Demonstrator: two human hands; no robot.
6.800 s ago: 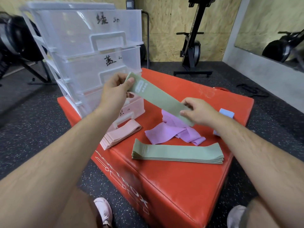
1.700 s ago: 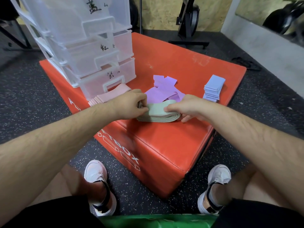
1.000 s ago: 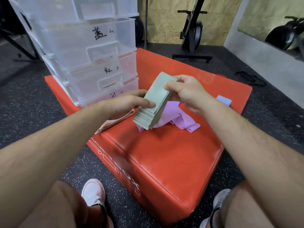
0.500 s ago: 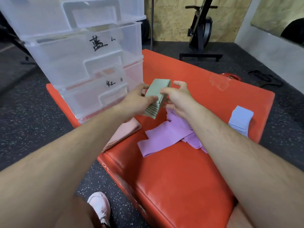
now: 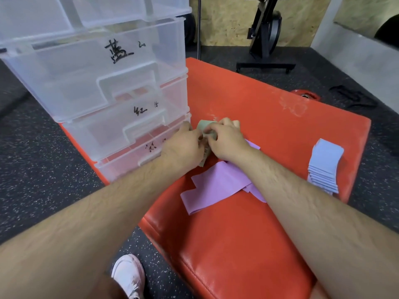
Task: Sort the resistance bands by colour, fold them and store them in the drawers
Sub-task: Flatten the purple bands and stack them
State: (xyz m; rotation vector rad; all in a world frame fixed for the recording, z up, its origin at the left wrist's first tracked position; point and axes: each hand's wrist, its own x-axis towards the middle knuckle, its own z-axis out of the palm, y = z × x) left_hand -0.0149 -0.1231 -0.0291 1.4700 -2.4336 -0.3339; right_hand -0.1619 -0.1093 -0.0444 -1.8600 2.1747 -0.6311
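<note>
Both my hands hold a folded stack of green resistance bands [image 5: 205,126] just right of the clear plastic drawer unit [image 5: 103,83]. My left hand [image 5: 183,145] grips its left side and my right hand [image 5: 226,141] grips its right side; most of the stack is hidden between them. Loose purple bands [image 5: 216,186] lie on the red box [image 5: 259,234] under my right forearm. A folded stack of light blue bands [image 5: 323,165] sits near the box's right edge. The pink bands are hidden behind my left arm.
The stacked drawers carry handwritten labels and are all pushed in. Dark speckled gym floor surrounds the box. An exercise machine [image 5: 265,39] stands at the back. A black strap [image 5: 354,98] lies on the floor at far right. My shoe [image 5: 129,275] shows below.
The green bands were stacked, folded in half and lifted off the box. Both hands have since carried the folded stack toward the drawers and closed tighter round it.
</note>
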